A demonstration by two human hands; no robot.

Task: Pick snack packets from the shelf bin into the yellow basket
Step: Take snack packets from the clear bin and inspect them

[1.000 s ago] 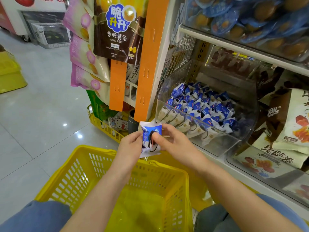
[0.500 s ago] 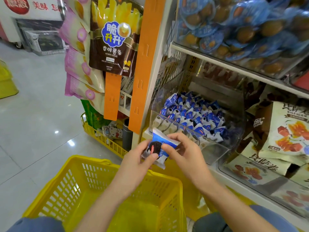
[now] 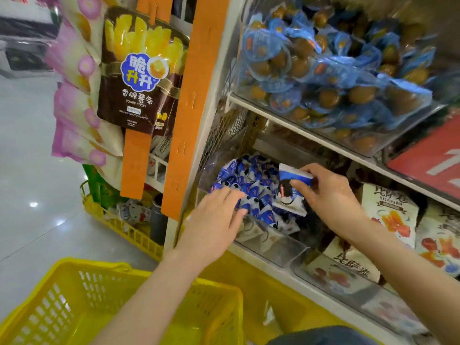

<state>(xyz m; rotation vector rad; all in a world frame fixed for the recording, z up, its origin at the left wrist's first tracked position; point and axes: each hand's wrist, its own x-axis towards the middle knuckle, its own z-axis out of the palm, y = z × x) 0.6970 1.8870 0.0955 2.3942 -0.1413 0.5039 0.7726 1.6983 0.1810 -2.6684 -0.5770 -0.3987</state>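
With the right hand (image 3: 331, 197) pinching a snack packet (image 3: 291, 195) above the shelf bin (image 3: 281, 247), the empty, open-fingered left hand (image 3: 216, 217) should lift one of the heaped packets (image 3: 251, 192) by its edge.

Yellow basket (image 3: 62, 305): moulded plastic lattice, smooth, with a slight sheen. Shelf bin (image 3: 273, 245): clear hard plastic, glossy; you can see the contents through its wall. Snack packets (image 3: 251, 188): thin blue-and-white film, shiny and crinkled. The held packet (image 3: 291, 192) in your right hand (image 3: 331, 195) shows a crimped, serrated top seal. Potato-stick bag (image 3: 139, 78): glossy foil-like film, with glare. Orange strip (image 3: 189, 108): matt and flat. Floor (image 3: 29, 195): polished tile that mirrors the lights.
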